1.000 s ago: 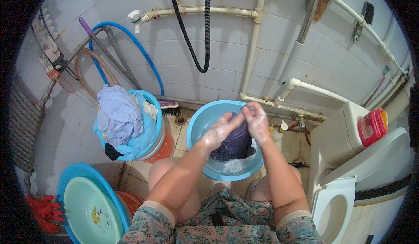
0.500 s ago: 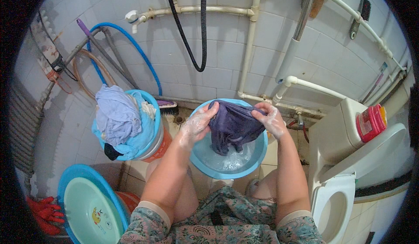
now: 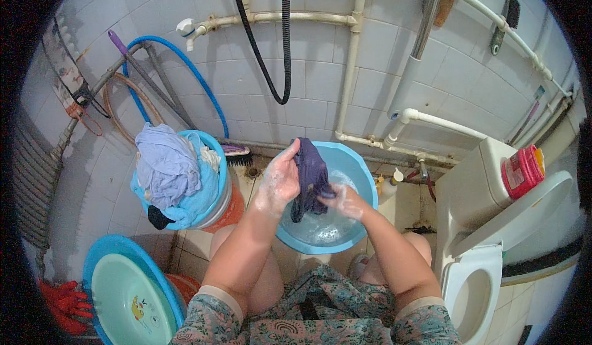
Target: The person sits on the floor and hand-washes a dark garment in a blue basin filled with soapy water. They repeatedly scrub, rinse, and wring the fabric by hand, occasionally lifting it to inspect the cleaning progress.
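Observation:
A wet dark purple garment (image 3: 310, 173) hangs in folds over the light blue basin (image 3: 362, 160), which holds cloudy, sudsy water. My left hand (image 3: 281, 178) has the garment's upper left edge, its fingers pointing up and foam on the skin. Lower on the cloth, at its right side, my right hand (image 3: 345, 202) grips a fold; some of its fingers are hidden by the fabric. Foam also coats my right wrist. The garment's lower end dangles just above the water.
Left of the basin, a blue-rimmed bucket (image 3: 223, 178) is heaped with laundry (image 3: 166, 166). A pale green basin (image 3: 114, 295) and red gloves (image 3: 66, 305) sit at lower left. A toilet (image 3: 493, 265) stands on the right. Bottles (image 3: 388, 186) and a brush (image 3: 237, 155) lie near the wall.
The garment was stretched between both hands; now it hangs narrower from my left hand. My right hand has moved down and left, from the garment's upper right corner to its lower side.

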Demonstrator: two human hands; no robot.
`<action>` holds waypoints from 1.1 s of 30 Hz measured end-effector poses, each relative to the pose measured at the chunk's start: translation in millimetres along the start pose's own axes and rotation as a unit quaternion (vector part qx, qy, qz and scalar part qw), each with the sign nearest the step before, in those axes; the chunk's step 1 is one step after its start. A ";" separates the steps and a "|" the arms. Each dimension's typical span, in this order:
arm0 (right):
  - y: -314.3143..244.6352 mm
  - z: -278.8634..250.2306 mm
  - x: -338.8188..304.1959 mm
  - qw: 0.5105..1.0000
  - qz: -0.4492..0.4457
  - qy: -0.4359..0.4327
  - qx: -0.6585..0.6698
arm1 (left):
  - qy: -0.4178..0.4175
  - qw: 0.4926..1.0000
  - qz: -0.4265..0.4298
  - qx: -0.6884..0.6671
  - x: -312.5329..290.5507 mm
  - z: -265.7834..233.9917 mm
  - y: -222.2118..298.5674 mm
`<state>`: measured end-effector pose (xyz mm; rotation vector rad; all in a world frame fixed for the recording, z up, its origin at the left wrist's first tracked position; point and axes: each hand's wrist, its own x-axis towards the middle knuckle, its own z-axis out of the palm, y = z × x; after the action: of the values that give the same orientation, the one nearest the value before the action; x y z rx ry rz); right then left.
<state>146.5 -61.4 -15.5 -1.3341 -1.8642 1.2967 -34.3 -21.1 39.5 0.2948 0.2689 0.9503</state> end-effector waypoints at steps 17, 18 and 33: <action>-33.7 -34.9 8.5 0.972 0.041 0.194 -0.128 | 0.214 0.572 0.085 0.788 15.5 -19.5 -31.3; -25.9 -35.2 10.7 0.986 0.045 0.132 -0.090 | 0.201 0.583 0.154 0.772 17.1 -24.0 -27.5; 49.0 -100.4 -1.4 0.876 0.057 0.448 -0.171 | 0.362 0.556 0.387 0.640 -10.5 -43.6 71.2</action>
<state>249.7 -18.6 -17.3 -1.8202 -1.3581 0.2380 -109.2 14.8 26.0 1.4785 1.7681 1.5844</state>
